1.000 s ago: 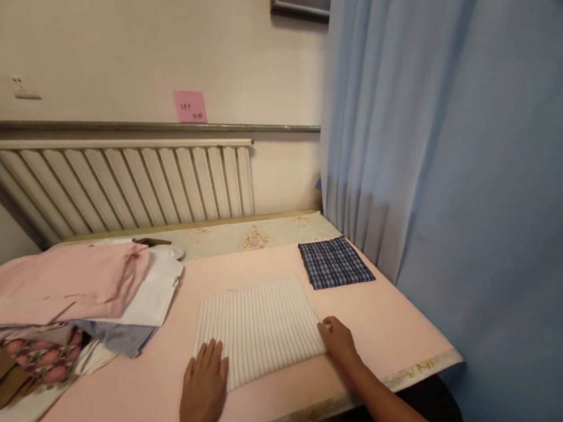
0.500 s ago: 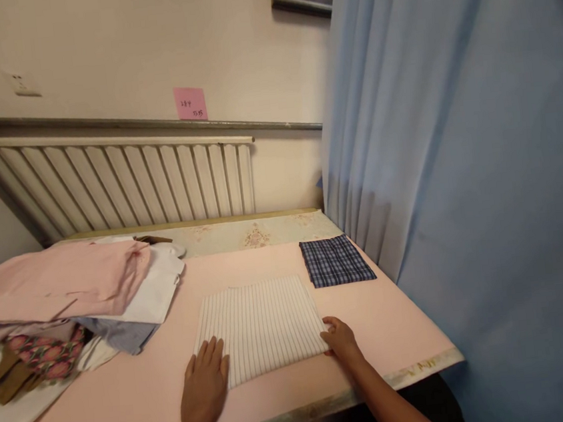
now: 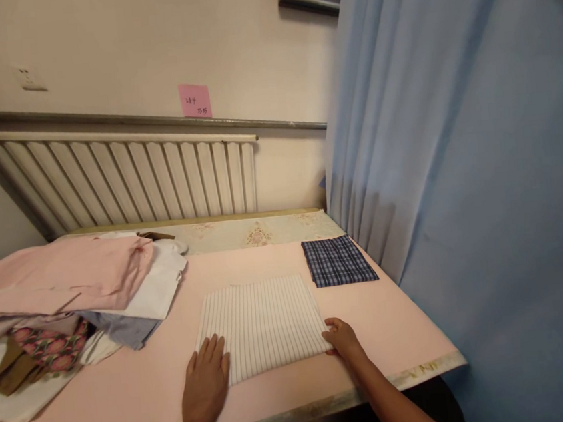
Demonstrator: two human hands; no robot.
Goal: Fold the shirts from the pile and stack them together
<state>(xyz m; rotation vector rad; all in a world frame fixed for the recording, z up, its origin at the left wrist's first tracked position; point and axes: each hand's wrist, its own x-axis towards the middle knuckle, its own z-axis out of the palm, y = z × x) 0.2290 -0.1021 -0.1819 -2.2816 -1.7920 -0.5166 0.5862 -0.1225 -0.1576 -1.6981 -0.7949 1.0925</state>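
Note:
A white cloth with thin dark stripes lies folded into a flat rectangle on the pink table cover. My left hand rests flat on its near left corner, fingers stretched out. At the near right corner, my right hand pinches the cloth's edge between thumb and fingers. Just beyond that corner lies a folded dark blue plaid cloth, which neither hand touches.
Piled on the left are a pink cloth, white pieces, a grey-blue cloth and a floral one. A blue curtain hangs along the right table edge. A radiator stands behind the table.
The view has shifted slightly, so everything sits a little further right. Both hands keep their places on the striped cloth, and nothing else has visibly moved.

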